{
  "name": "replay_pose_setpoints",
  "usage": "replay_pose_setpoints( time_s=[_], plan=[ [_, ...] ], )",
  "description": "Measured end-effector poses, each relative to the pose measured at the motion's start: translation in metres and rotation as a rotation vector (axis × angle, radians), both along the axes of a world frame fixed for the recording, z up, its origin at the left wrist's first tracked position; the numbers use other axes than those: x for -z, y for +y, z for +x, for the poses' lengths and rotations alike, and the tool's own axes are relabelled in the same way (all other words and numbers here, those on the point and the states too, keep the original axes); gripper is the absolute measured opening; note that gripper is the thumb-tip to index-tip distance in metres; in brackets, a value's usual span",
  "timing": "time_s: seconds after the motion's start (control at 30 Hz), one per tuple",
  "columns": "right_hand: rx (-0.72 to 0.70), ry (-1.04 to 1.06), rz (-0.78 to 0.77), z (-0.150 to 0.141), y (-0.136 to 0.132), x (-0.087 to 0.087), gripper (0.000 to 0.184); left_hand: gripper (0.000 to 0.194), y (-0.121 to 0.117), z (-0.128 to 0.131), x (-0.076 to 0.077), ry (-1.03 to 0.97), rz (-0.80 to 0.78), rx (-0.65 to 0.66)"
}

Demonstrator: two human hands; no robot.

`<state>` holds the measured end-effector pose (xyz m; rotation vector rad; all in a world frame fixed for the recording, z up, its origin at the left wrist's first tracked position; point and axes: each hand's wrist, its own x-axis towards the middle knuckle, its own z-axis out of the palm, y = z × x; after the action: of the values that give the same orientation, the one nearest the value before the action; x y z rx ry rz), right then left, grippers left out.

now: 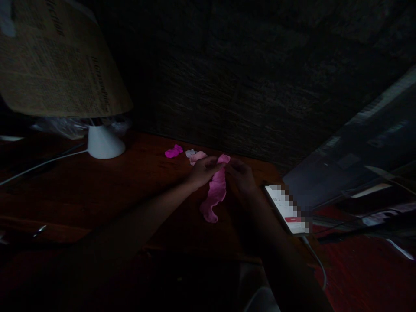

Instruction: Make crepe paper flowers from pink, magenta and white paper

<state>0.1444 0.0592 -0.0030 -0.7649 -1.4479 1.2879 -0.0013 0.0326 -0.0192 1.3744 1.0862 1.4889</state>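
A long pink strip of soft material (pixel 214 193) hangs down over the dark wooden table (pixel 136 190). My left hand (pixel 204 170) and my right hand (pixel 242 177) both pinch its upper end, fingers closed on it. Just behind the hands lie a magenta scrap (pixel 173 151), a pale whitish scrap (pixel 190 153) and a light pink scrap (pixel 197 157). The scene is very dim.
A lamp with a white base (pixel 104 143) and a newsprint-patterned shade (pixel 58 60) stands at the back left, its cable (pixel 39 165) running left. A lit phone (pixel 286 210) lies to the right with a cord. A dark wall rises behind the table.
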Motion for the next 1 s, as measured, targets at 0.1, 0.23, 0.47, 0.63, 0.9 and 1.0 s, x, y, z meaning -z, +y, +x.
replay_pose_setpoints(
  time_s=[0.1, 0.23, 0.47, 0.63, 0.9, 1.0],
  plan=[
    [0.023, -0.005, 0.01, -0.0013, -0.0019, -0.0017, 0.028, 0.034, -0.0001, -0.0004, 0.0005, -0.022, -0.024, -0.01],
    [0.039, -0.048, 0.011, -0.0015, -0.0037, -0.0036, 0.028, 0.037, 0.0028, -0.0024, 0.0019, -0.095, -0.046, -0.013],
    [0.008, -0.013, 0.006, -0.0017, -0.0034, -0.0019, 0.021, 0.038, 0.0046, -0.005, 0.0021, -0.094, -0.037, -0.047],
    [-0.007, -0.012, -0.029, -0.0008, -0.0019, -0.0018, 0.025, 0.035, 0.0011, -0.0041, -0.0016, -0.129, -0.08, -0.013],
    [0.046, -0.003, 0.037, -0.0002, -0.0013, -0.0021, 0.023, 0.032, 0.002, -0.0035, -0.0036, -0.21, -0.106, 0.002],
    [0.073, -0.033, 0.093, 0.0002, -0.0008, -0.0019, 0.02, 0.032, 0.0046, -0.0035, -0.0034, -0.309, -0.186, 0.042]
  ],
)
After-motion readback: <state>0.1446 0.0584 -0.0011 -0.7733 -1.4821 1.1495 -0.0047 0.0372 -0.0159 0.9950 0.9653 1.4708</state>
